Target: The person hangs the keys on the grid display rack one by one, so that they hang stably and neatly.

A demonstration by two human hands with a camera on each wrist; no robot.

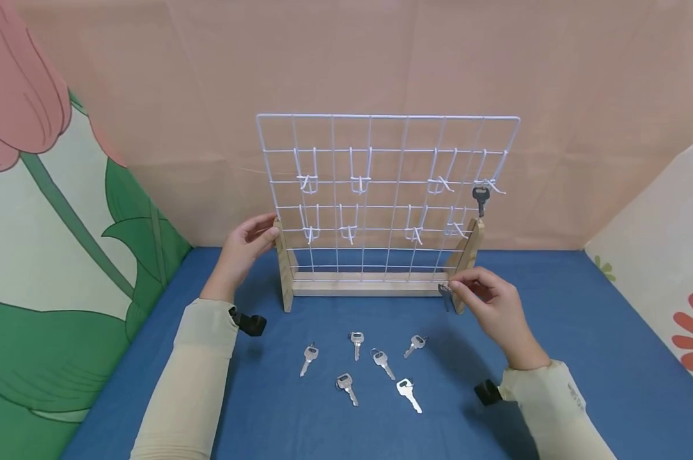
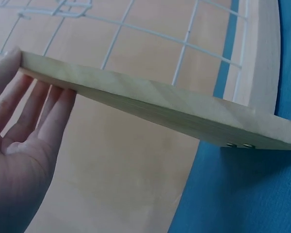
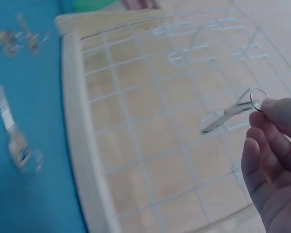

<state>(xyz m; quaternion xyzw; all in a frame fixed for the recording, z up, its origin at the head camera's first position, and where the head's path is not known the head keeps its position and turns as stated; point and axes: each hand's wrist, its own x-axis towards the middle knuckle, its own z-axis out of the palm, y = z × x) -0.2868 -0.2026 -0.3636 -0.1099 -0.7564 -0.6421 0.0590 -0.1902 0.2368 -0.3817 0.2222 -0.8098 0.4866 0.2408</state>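
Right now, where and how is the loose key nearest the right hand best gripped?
Likely pinch the loose key by its broad head, coming from above and the right, once the right hand is free of the held key: the loose one lies flat, head toward that hand, blade pointing left.

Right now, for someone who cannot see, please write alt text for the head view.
A right hand holds a key near a wire rack while the left hand grips its left post. Another key hangs at upper right; six keys lie on the blue surface.
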